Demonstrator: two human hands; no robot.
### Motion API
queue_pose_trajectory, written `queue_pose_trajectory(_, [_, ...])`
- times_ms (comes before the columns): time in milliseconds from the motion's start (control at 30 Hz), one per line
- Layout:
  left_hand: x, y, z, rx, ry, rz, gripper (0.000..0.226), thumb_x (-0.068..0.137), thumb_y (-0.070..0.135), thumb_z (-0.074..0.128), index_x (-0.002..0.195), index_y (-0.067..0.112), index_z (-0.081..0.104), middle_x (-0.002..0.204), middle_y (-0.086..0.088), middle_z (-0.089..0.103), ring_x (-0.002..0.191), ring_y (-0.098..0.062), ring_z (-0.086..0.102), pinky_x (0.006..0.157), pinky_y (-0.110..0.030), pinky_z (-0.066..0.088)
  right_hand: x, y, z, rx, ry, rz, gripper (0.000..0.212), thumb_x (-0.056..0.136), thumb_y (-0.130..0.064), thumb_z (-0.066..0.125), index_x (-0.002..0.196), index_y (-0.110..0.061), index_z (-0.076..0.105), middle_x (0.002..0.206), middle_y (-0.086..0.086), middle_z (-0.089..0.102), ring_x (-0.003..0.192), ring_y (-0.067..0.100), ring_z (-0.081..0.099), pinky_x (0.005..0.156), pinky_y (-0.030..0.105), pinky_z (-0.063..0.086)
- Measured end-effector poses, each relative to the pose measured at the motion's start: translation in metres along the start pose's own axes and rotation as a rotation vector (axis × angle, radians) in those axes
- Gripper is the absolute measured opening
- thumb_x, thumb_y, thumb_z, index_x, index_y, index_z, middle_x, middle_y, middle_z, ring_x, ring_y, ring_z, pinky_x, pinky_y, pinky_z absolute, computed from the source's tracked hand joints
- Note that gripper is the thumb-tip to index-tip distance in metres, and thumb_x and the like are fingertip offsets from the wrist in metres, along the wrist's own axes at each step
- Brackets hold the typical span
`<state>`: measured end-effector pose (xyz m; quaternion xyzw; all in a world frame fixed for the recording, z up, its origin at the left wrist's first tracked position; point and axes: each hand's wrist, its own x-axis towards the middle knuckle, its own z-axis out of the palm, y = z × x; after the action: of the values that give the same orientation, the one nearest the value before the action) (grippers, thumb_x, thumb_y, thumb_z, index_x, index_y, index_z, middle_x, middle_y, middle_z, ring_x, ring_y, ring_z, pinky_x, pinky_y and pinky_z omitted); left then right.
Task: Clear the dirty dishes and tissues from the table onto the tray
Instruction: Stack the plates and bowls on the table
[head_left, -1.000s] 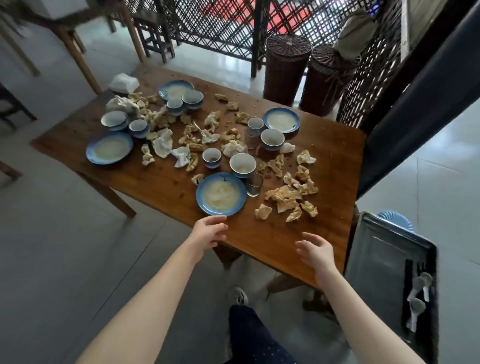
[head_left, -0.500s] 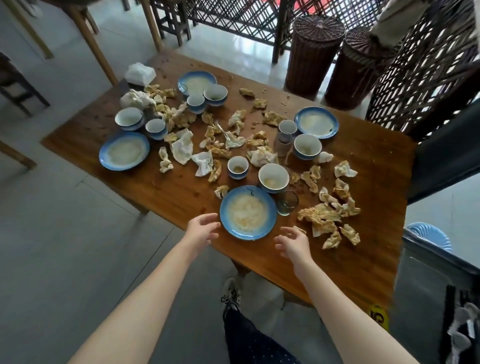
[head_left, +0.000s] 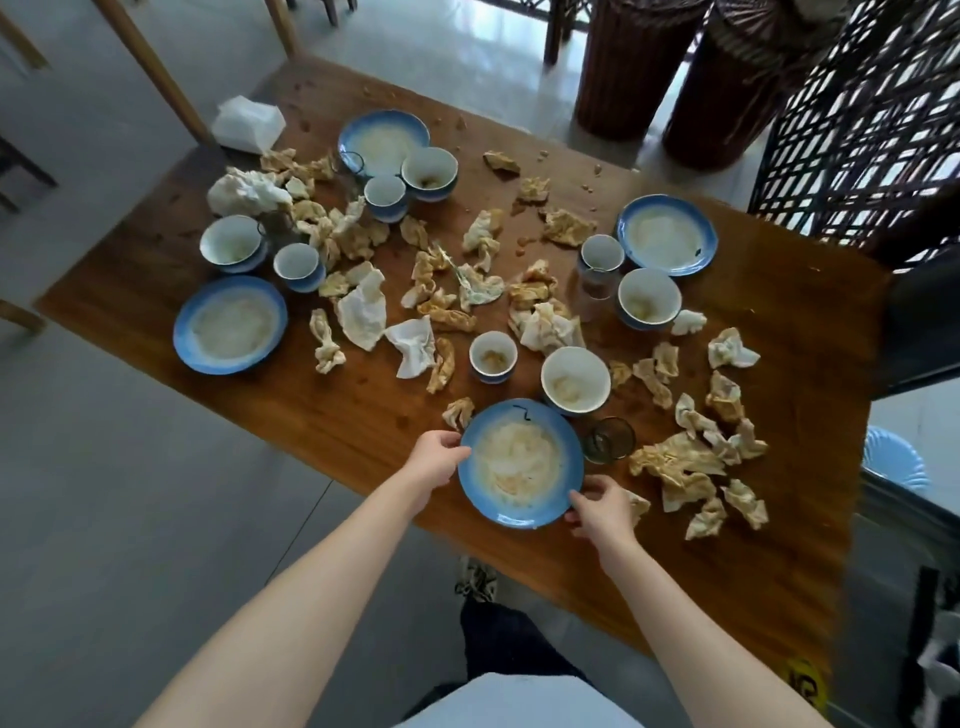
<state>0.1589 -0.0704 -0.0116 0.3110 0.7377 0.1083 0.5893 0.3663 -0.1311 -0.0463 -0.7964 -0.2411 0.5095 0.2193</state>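
A dirty blue-rimmed plate (head_left: 521, 464) lies near the front edge of the wooden table (head_left: 363, 415). My left hand (head_left: 435, 458) grips its left rim and my right hand (head_left: 602, 506) grips its lower right rim. Behind it stand a white bowl (head_left: 575, 379), a small cup (head_left: 492, 356) and a dark glass (head_left: 608, 440). Crumpled, stained tissues (head_left: 675, 462) lie scattered across the table. Three more blue plates (head_left: 230, 325) (head_left: 383, 136) (head_left: 666, 234) sit farther off with bowls and cups beside them. Only a dark sliver of the tray (head_left: 930, 623) shows at the right edge.
A tissue box (head_left: 248, 123) sits at the far left corner. Two wicker baskets (head_left: 623, 67) and a lattice screen (head_left: 857, 119) stand beyond the table. A blue stool (head_left: 896, 462) is to the right. My leg and shoe (head_left: 478, 577) are under the front edge.
Both hands have moved forward from the table's front edge and closed on the near blue plate's rim. The view has come closer over the table; the tray has slid mostly out of sight.
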Motion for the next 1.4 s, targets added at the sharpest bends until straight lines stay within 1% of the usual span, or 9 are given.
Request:
queue_pose_trajectory(300, [-0.001,-0.012,-0.020,-0.034,-0.009,-0.050,0.039,0.092,0.016,0.061,0.129,0.009,0.051,0.111,-0.004,0.055,0.103,-0.021,0.054,0.087,-0.033,0.046,-0.021,0.002,0.011,-0.053,-0.014,-0.050,0.019,0.091,-0.009,0.059,0.106,-0.018,0.051,0.093,0.006,0.063,0.082,0.015,0.065,0.056,0.019,0.048])
queue_pose_trajectory(533, [0.001,-0.025,-0.080,-0.147,0.087,-0.049,0.034,0.091,0.014,0.062,0.124,0.009,0.055,0.102,-0.002,0.058,0.098,-0.020,0.056,0.085,-0.034,0.046,-0.037,-0.031,0.056,-0.083,-0.109,-0.116,0.015,0.090,-0.010,0.060,0.098,-0.021,0.054,0.090,0.003,0.063,0.078,0.012,0.064,0.051,0.015,0.044])
queue_pose_trajectory(633, [0.007,-0.032,-0.118,-0.205,0.142,-0.043,0.032,0.092,0.013,0.060,0.123,0.009,0.057,0.110,-0.007,0.061,0.097,-0.021,0.057,0.081,-0.032,0.046,-0.040,-0.055,0.089,-0.107,-0.159,-0.159,0.015,0.090,-0.012,0.061,0.095,-0.023,0.054,0.092,0.002,0.063,0.081,0.012,0.064,0.051,0.014,0.044])
queue_pose_trajectory(800, [0.027,-0.039,-0.192,-0.301,0.208,-0.030,0.026,0.090,0.006,0.060,0.115,0.007,0.060,0.086,-0.006,0.061,0.066,-0.014,0.051,0.059,-0.025,0.040,-0.041,-0.098,0.157,-0.179,-0.200,-0.232,0.015,0.089,-0.012,0.062,0.099,-0.020,0.054,0.094,0.005,0.064,0.083,0.017,0.065,0.059,0.023,0.053])
queue_pose_trajectory(867, [0.037,-0.040,-0.224,-0.325,0.225,-0.032,0.023,0.089,0.005,0.059,0.112,0.008,0.060,0.082,-0.005,0.061,0.065,-0.015,0.051,0.059,-0.026,0.040,-0.042,-0.116,0.188,-0.194,-0.216,-0.252,0.017,0.090,-0.012,0.061,0.103,-0.020,0.053,0.096,0.006,0.063,0.083,0.018,0.065,0.058,0.022,0.051])
queue_pose_trajectory(1033, [0.066,-0.044,-0.306,-0.346,0.215,-0.023,0.026,0.088,0.002,0.058,0.113,0.005,0.061,0.078,-0.008,0.062,0.059,-0.015,0.049,0.054,-0.023,0.035,-0.047,-0.159,0.266,-0.232,-0.208,-0.274,0.019,0.090,-0.013,0.061,0.106,-0.019,0.053,0.102,0.009,0.063,0.095,0.024,0.063,0.082,0.037,0.056])
queue_pose_trajectory(1133, [0.089,-0.043,-0.350,-0.326,0.220,-0.031,0.030,0.091,0.005,0.057,0.120,0.006,0.058,0.095,-0.012,0.062,0.065,-0.015,0.051,0.055,-0.023,0.038,-0.048,-0.185,0.310,-0.234,-0.188,-0.276,0.022,0.089,-0.011,0.062,0.110,-0.015,0.056,0.100,0.010,0.065,0.093,0.025,0.064,0.083,0.041,0.056])
queue_pose_trajectory(1300, [0.120,-0.030,-0.402,-0.304,0.203,-0.037,0.027,0.089,0.003,0.058,0.115,0.006,0.061,0.078,-0.007,0.060,0.056,-0.011,0.047,0.046,-0.020,0.033,-0.044,-0.217,0.364,-0.231,-0.114,-0.245,0.027,0.089,-0.014,0.060,0.115,-0.010,0.058,0.105,0.008,0.064,0.098,0.023,0.063,0.087,0.044,0.054])
queue_pose_trajectory(1400, [0.135,-0.024,-0.422,-0.273,0.167,-0.034,0.027,0.087,0.003,0.060,0.115,0.005,0.061,0.080,-0.007,0.061,0.056,-0.012,0.048,0.044,-0.019,0.034,-0.042,-0.228,0.382,-0.230,-0.053,-0.209,0.027,0.088,-0.014,0.060,0.115,-0.010,0.060,0.097,0.004,0.065,0.094,0.021,0.064,0.086,0.042,0.055])
